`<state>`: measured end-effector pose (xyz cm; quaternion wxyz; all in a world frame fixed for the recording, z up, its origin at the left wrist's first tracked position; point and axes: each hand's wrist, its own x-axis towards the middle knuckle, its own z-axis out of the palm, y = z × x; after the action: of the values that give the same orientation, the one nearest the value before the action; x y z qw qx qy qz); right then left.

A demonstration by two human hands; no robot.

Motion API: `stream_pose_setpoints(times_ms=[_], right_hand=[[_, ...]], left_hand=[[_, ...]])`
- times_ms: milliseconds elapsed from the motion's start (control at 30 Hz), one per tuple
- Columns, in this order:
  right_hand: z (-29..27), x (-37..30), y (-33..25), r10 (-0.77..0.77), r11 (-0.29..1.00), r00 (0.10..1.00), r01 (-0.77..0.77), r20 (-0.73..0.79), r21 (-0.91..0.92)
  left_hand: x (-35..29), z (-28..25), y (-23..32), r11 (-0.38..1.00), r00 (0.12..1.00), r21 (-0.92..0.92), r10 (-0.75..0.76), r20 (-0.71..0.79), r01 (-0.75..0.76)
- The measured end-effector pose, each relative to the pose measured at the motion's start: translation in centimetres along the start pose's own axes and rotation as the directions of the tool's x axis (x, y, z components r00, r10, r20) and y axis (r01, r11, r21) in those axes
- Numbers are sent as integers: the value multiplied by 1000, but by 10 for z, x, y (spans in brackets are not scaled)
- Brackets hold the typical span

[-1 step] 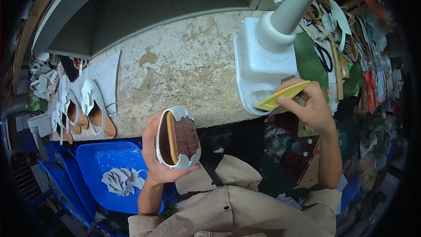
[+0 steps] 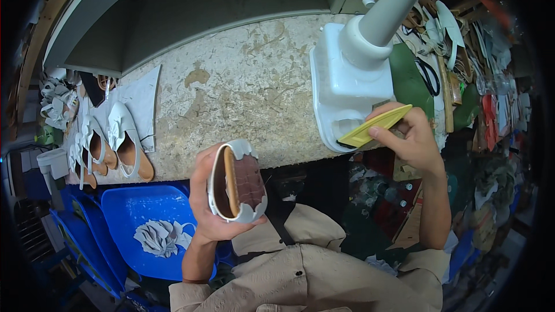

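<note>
My left hand (image 2: pixel 203 196) is wrapped round a white shoe (image 2: pixel 247 176) just off the table's front edge. The shoe's brown underside shows, with scalloped white edges folded over it and a tan strip along the opening. At the right, my right hand (image 2: pixel 413 144) pinches a flat yellow plastic piece (image 2: pixel 378 124) between thumb and fingers. That piece tilts over the small front well of a white container (image 2: pixel 354 84) with a grey cone on top; its lower end is at the well's rim, and whether it dips inside cannot be made out.
Several white shoes with tan insoles (image 2: pixel 124 138) line the table's left end. A stained worktable (image 2: pixel 231 75) runs under a grey hood (image 2: pixel 243 0). Below left, a blue chair (image 2: pixel 124 202) holds crumpled grey-white scraps (image 2: pixel 162 237). Cords and shoe parts (image 2: pixel 445 29) clutter the right.
</note>
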<state>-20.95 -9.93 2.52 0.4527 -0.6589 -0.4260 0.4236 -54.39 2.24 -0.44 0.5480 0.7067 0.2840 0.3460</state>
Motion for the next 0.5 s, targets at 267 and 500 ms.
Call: stream_pose_setpoints(times_ms=[267,500], right_hand=[[62,-24,-41,-111,838,966,216,-231,501],[93,-37,-63,-253,765,919,381,-303,519]], left_hand=[[30,7,18,945,939,89,296,175,-315],[29,10,26,944,940,73,307,149,-320]])
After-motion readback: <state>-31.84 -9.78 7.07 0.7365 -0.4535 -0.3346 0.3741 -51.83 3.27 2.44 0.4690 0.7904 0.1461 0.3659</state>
